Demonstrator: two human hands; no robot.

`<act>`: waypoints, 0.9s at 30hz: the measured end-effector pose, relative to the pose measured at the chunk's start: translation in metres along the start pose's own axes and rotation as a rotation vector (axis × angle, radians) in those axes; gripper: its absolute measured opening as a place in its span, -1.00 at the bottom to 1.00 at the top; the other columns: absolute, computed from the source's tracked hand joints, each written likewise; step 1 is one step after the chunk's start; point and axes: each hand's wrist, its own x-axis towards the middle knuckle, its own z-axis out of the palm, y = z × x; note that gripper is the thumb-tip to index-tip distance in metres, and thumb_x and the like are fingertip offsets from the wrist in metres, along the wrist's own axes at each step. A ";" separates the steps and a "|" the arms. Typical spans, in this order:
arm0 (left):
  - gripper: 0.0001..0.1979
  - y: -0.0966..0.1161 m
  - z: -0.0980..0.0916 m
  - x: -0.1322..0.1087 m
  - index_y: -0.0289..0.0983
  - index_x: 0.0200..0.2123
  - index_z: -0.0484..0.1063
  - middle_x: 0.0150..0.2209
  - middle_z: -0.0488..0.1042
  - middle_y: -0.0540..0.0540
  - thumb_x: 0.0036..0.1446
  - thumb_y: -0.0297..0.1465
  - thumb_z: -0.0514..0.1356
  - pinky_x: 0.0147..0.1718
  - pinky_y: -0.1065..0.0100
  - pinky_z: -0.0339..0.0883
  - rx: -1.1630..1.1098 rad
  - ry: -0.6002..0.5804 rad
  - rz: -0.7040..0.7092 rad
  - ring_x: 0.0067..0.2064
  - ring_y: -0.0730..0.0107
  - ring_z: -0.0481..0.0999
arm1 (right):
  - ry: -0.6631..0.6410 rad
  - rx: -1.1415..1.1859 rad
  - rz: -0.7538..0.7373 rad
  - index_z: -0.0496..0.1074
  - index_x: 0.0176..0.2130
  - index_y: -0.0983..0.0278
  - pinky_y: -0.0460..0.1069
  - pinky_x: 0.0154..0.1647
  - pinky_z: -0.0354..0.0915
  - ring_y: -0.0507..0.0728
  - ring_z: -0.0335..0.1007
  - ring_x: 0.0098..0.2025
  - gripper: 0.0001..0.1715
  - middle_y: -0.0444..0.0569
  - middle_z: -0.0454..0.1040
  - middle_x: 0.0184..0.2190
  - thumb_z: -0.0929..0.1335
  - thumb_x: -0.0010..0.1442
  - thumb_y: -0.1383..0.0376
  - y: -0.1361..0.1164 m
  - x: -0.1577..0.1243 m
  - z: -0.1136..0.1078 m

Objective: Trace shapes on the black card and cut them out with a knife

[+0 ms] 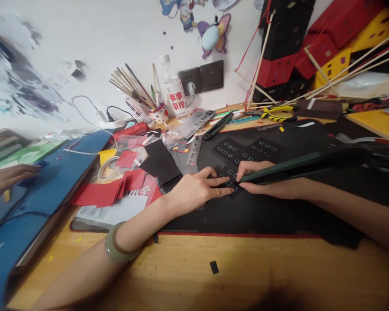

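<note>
My left hand (194,190), a ring on one finger, lies with its fingers stretched out over a black card (230,170) marked with light blue outlines of stars, squares and circles. Close beside its fingertips, my right hand (262,183) is closed around a long dark green craft knife (288,169). The tool's tip is hidden by the fingers at the card. More black cards with the same outlines, one of them a marked card (262,147), lie just beyond. A black cutting mat (256,220) is underneath.
Red paper (99,193), plain black card pieces (162,162), a tape roll (108,168) and a ruler (194,150) lie left. Behind are a second cutter (218,125), yellow pliers (277,113), a bottle (175,93) and stick frames (261,54). Another person's hand (13,179) is at far left.
</note>
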 end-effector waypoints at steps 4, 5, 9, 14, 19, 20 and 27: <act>-0.56 0.001 0.000 0.000 0.02 0.17 0.11 0.19 0.18 0.18 0.27 -0.45 -0.05 -0.44 0.47 0.27 0.016 -0.021 -0.011 -0.03 0.30 0.19 | 0.004 -0.009 -0.009 0.27 -0.36 0.22 -0.11 -0.43 0.15 0.00 0.26 -0.41 -0.95 -0.19 0.37 -0.45 0.28 0.09 0.36 0.001 -0.001 0.000; -0.56 0.000 -0.001 0.000 0.02 0.17 0.11 0.19 0.17 0.19 0.26 -0.45 -0.04 -0.43 0.47 0.27 0.016 -0.026 -0.013 -0.02 0.30 0.19 | 0.004 -0.010 -0.010 0.27 -0.37 0.21 -0.11 -0.43 0.15 0.00 0.26 -0.42 -0.94 -0.19 0.37 -0.46 0.28 0.09 0.37 0.002 -0.001 0.000; -0.56 0.000 0.000 0.001 0.01 0.17 0.12 0.19 0.18 0.18 0.26 -0.46 -0.05 -0.42 0.47 0.28 -0.002 -0.031 -0.015 -0.02 0.30 0.19 | 0.007 0.000 -0.007 0.26 -0.38 0.21 -0.12 -0.47 0.13 -0.01 0.22 -0.44 -0.91 -0.21 0.35 -0.48 0.29 0.07 0.39 0.002 0.000 0.000; -0.50 -0.002 0.001 0.001 -0.01 0.14 0.18 0.16 0.22 0.19 0.18 -0.54 0.00 -0.37 0.44 0.32 -0.107 -0.001 -0.024 -0.02 0.29 0.21 | 0.022 0.035 0.024 0.28 -0.38 0.21 -0.12 -0.47 0.12 -0.02 0.22 -0.45 -0.94 -0.22 0.35 -0.49 0.31 0.07 0.35 0.001 0.000 0.001; -0.59 -0.011 -0.004 0.006 -0.17 0.03 0.35 0.01 0.42 0.10 0.15 -0.57 0.00 -0.12 0.41 0.32 -0.353 0.078 -0.032 -0.07 0.43 0.31 | 0.230 0.221 0.140 0.31 -0.40 0.22 -0.11 -0.53 0.06 -0.03 0.16 -0.53 -0.93 -0.23 0.28 -0.59 0.33 0.06 0.29 -0.002 -0.002 -0.007; -0.63 -0.013 -0.006 0.007 -0.20 0.00 0.37 -0.02 0.44 0.08 0.16 -0.55 0.01 -0.11 0.42 0.32 -0.375 0.084 -0.025 -0.08 0.44 0.34 | 0.286 0.284 0.154 0.30 -0.40 0.22 -0.10 -0.56 0.04 -0.03 0.14 -0.56 -0.92 -0.24 0.26 -0.62 0.33 0.05 0.28 -0.004 -0.004 -0.010; -0.73 -0.023 -0.012 0.020 -0.36 -0.07 0.39 -0.11 0.47 -0.20 0.23 -0.47 -0.01 -0.25 0.34 0.37 -0.005 0.068 0.255 -0.09 0.30 0.40 | 0.520 0.555 0.272 0.33 -0.42 0.23 -0.11 -0.68 -0.14 -0.07 0.04 -0.63 -0.88 -0.24 0.20 -0.68 0.38 -0.03 0.29 -0.016 -0.023 -0.029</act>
